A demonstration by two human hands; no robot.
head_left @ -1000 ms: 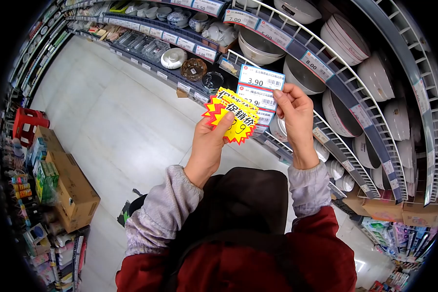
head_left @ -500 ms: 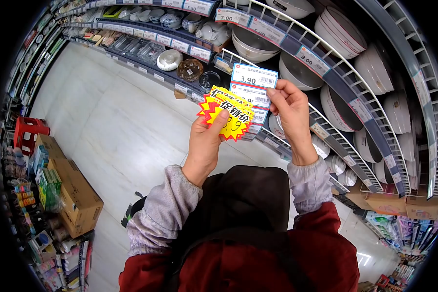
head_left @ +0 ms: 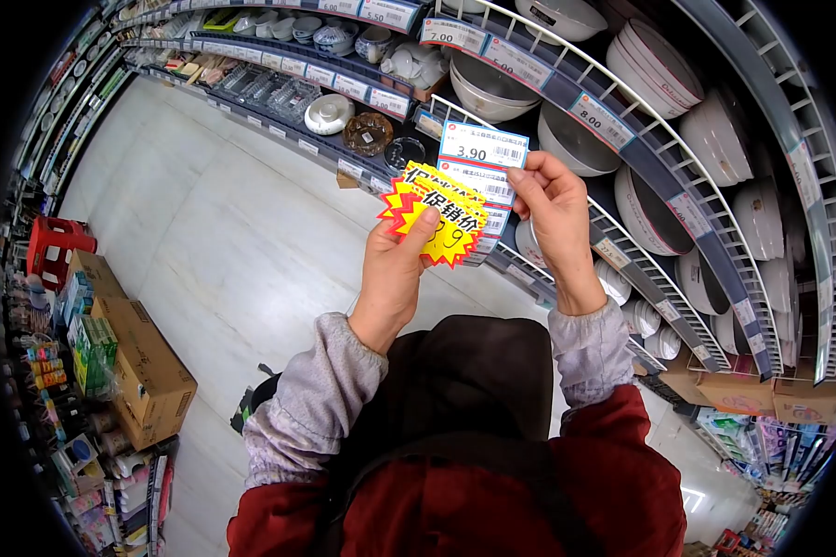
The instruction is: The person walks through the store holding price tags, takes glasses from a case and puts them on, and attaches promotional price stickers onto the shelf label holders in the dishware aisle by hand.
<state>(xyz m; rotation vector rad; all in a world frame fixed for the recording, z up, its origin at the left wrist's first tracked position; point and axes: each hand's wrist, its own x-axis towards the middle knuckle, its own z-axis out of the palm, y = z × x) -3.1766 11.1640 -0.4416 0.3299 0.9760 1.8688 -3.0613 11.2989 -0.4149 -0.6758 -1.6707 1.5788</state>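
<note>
My left hand (head_left: pixel 392 278) pinches a fan of yellow starburst promotion tags (head_left: pixel 446 232) with red edges, its thumb lying across the front one. Behind and above them stands a strip of white and blue price labels (head_left: pixel 481 148), the top one reading 3.90. At the right edge of that strip, the thumb and fingers of my right hand (head_left: pixel 559 223) are closed on the labels. The yellow tags cover the strip's lower left part. Both hands are in front of the shelf of bowls.
Wire shelves hold large white bowls (head_left: pixel 655 70) at the right. Glass dishes and a brown ashtray (head_left: pixel 368 134) sit on the shelf at the top. Cardboard boxes (head_left: pixel 144 371) and a red stool (head_left: pixel 54 251) stand on the left, beside the pale floor (head_left: pixel 204 223).
Both hands, with the tags and labels, have shifted slightly left in view since the earliest frame. The right hand's grip has moved a little on the label strip.
</note>
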